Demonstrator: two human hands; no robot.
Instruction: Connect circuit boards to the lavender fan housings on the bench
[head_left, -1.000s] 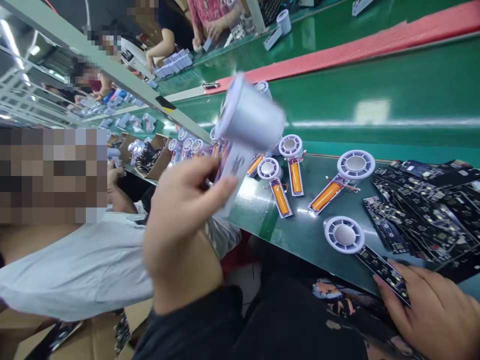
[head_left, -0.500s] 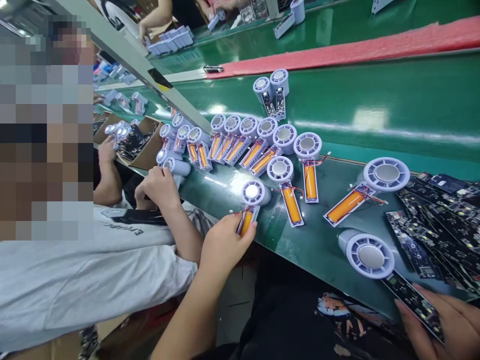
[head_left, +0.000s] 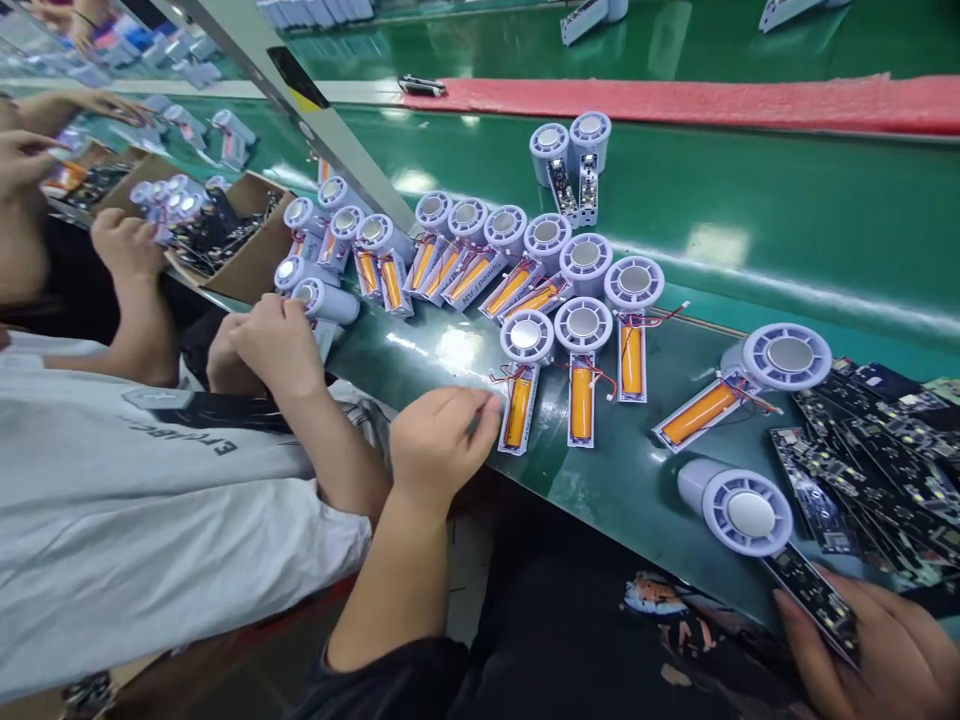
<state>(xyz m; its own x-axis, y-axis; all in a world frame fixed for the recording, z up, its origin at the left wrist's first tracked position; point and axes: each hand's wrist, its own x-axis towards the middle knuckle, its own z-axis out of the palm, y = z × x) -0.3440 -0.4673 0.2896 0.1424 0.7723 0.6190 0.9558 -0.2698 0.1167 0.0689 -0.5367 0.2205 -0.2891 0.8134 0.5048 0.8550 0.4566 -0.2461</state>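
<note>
My right hand point(head_left: 885, 640) grips the handle of a pale lilac handheld fan point(head_left: 748, 512), its round head over the bench and a black circuit board point(head_left: 814, 595) along the handle. My left hand point(head_left: 442, 440) is curled with nothing visible in it, just left of an opened fan point(head_left: 517, 410). That fan lies with an orange battery and red wires showing in its handle. Beside it are two more opened fans, one point(head_left: 580, 400) close by and one point(head_left: 633, 350) behind. Another opened fan point(head_left: 697, 412) rests farther right.
A pile of black circuit boards point(head_left: 877, 470) lies at the right. Several fans point(head_left: 469, 270) line the bench, and two with boards point(head_left: 570, 165) stand behind. A slanted metal post point(head_left: 330, 130) rises at left. A co-worker's hands point(head_left: 274, 340) work near a cardboard box point(head_left: 255, 240).
My left hand has let go of the opened fan, which now lies beside the others, and has drawn back left. My right hand still holds its fan. The view has shifted slightly.
</note>
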